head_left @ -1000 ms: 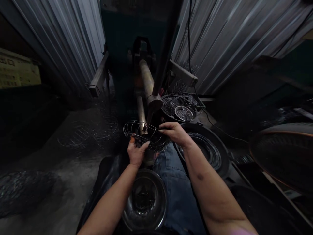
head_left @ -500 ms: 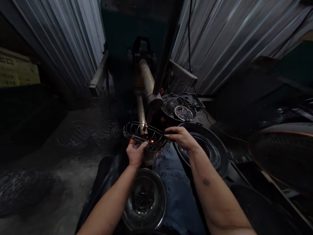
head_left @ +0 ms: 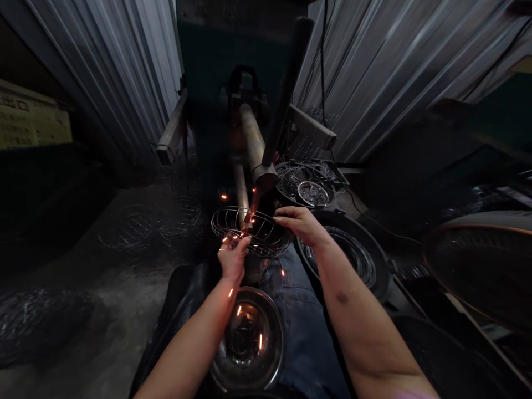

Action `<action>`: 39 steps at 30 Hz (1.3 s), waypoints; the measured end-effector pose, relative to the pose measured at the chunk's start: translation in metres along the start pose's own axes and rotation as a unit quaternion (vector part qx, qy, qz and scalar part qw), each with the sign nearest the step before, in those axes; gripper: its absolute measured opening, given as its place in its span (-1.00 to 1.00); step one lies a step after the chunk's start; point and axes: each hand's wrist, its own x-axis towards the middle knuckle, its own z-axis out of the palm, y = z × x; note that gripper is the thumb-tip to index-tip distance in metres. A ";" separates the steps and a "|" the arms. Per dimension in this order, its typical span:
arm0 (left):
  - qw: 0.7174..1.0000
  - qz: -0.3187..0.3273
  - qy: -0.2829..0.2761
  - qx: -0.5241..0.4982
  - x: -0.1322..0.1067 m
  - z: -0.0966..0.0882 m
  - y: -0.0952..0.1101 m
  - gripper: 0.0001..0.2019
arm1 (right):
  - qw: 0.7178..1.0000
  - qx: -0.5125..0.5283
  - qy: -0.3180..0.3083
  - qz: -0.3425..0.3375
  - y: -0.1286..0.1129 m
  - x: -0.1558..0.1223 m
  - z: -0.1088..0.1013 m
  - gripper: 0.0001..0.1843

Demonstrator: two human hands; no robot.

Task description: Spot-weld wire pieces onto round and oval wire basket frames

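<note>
My left hand [head_left: 233,259] is closed on the near side of an oval wire basket [head_left: 222,221], thumb on top. My right hand [head_left: 298,224] pinches at the basket's right rim; whether a separate piece of wire lies in the pinch is too small to tell. The basket sits between the electrodes of a spot welder [head_left: 251,133]. Its slanted upper electrode [head_left: 255,200] meets the wire, and orange sparks fly around my left hand. A metal bowl [head_left: 276,338] with small pieces inside rests near my lap, below my left wrist.
Right of the welder stand a tub of wire rings [head_left: 286,172], a small bowl of short pieces [head_left: 313,194] and a black tub [head_left: 380,271] holding coiled wire. Wire frames [head_left: 128,227] lie on the left floor. A wide round rim [head_left: 428,249] is at far right.
Sparks now scatter from the electrode tip over my left hand, the bowl and my leg. My right fingers have shifted slightly left and up; the basket stays nearly in place.
</note>
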 end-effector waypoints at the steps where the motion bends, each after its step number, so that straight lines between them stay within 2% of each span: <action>1: 1.000 -0.001 0.000 0.001 0.000 0.000 0.000 -0.49 | 1.000 0.002 -0.007 0.011 0.002 -0.003 -0.004 -0.64; 5: 0.999 -0.020 0.002 -0.029 -0.004 0.000 0.002 -0.45 | 1.000 0.005 -0.001 0.017 0.006 -0.008 -0.009 -0.62; 10: 0.995 -0.075 0.004 -0.069 -0.005 -0.002 0.006 -0.49 | 0.999 -0.011 0.025 -0.033 -0.005 0.006 0.011 -0.71; 13: 0.993 -0.088 0.017 -0.079 -0.003 -0.003 0.007 -0.50 | 0.999 -0.019 0.032 -0.036 -0.008 0.012 0.019 -0.71; 16: 0.993 -0.088 0.005 -0.081 0.000 -0.002 0.007 -0.52 | 0.999 0.001 0.039 -0.024 -0.001 0.009 0.010 -0.67; 21: 0.992 -0.087 0.003 -0.092 -0.001 0.002 0.007 -0.57 | 0.999 0.029 0.015 0.038 0.023 -0.006 -0.019 -0.57; 23: 0.990 -0.096 -0.005 -0.108 -0.002 0.001 0.006 -0.59 | 0.998 0.034 0.014 0.044 0.025 -0.010 -0.021 -0.58; 30: 0.973 -0.145 0.013 -0.181 0.001 -0.006 0.002 -0.67 | 0.998 0.005 0.016 -0.059 0.001 0.005 0.007 -0.75; 35: 0.968 -0.169 0.035 -0.184 0.002 -0.001 0.010 -0.85 | 0.997 -0.013 0.014 -0.072 -0.002 0.023 0.018 -0.77; 39: 0.962 -0.203 0.047 -0.177 0.000 0.004 0.008 -0.91 | 0.996 -0.036 0.032 -0.074 -0.005 0.023 0.021 -0.79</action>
